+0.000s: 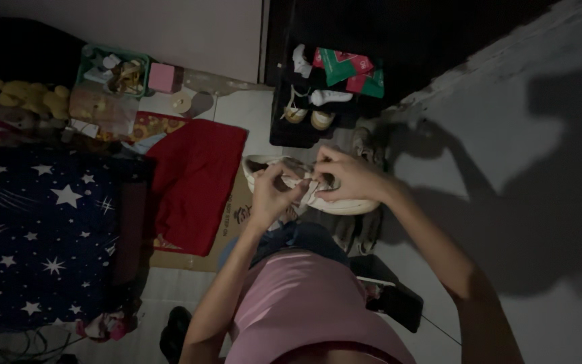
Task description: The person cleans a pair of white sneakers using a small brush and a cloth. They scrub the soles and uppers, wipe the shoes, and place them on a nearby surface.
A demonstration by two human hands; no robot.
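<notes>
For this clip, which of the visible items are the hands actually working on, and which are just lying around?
In hand:
- light-coloured shoe, held by left hand and right hand
- its laces, pinched by both hands

Lying about:
- red cloth
- star-patterned blanket
- green basket
- pink box
- yellow soft toy
- dark shelf of shoes
- cardboard

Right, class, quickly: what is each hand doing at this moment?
Left hand: closed, fingers pinching the laces of the pale shoe.
Right hand: closed, gripping the top of the same shoe at its laces.
</notes>
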